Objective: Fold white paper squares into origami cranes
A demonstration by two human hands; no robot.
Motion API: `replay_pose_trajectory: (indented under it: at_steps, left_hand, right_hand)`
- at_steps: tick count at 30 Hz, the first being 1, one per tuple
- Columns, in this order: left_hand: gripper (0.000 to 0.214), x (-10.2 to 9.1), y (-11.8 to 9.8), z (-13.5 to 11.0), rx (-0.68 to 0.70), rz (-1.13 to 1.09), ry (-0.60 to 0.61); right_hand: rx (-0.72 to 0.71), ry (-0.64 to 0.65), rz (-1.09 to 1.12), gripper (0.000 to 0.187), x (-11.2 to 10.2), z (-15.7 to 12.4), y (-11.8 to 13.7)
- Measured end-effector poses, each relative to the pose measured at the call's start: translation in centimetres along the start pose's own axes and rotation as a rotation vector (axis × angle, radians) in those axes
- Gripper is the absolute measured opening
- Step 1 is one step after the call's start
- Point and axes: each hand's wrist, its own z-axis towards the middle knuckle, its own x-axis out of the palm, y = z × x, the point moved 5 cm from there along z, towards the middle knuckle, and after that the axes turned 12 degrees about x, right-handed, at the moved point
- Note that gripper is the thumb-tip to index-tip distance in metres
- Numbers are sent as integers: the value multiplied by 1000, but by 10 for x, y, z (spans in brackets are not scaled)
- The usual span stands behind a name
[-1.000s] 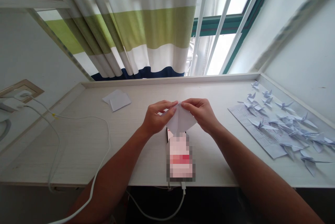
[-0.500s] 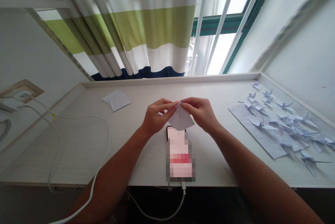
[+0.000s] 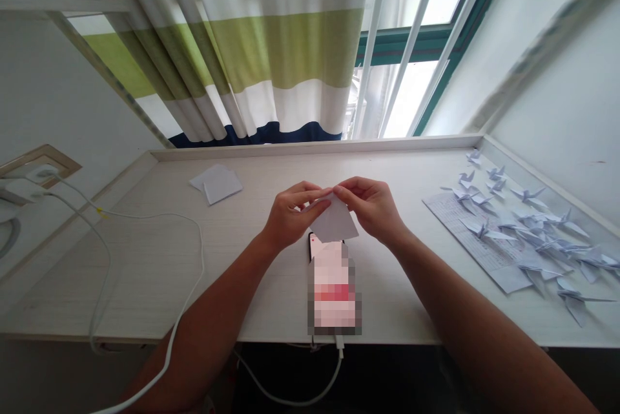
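Over a long pale wood-grain desk [image 3: 130, 272], a person's bare forearms [image 3: 213, 317] angle inward. The left hand [image 3: 290, 215] and right hand [image 3: 372, 210] nearly meet, fingers curled together, pinching the top of a white folded paper square [image 3: 335, 221], held in the air just above a pixelated phone [image 3: 333, 288].

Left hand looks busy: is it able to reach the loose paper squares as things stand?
Probably yes, once it lets go: the left hand is pinching the folded paper, but no object stands between it and the paper squares.
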Motion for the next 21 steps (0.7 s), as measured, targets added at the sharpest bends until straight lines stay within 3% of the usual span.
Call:
replay_pose_trajectory:
  at_steps: [6, 9, 21]
  left_hand:
    - [36, -2, 21, -5, -302, -110, 12]
    - [38, -3, 29, -6, -390, -167, 29]
    - [35, -3, 34, -6, -435, -231, 2]
  right_hand:
    - [10, -103, -51, 32, -8, 6, -4]
    - [25, -139, -8, 34, -13, 10, -10]
    - [58, -40, 87, 33, -12, 15, -17]
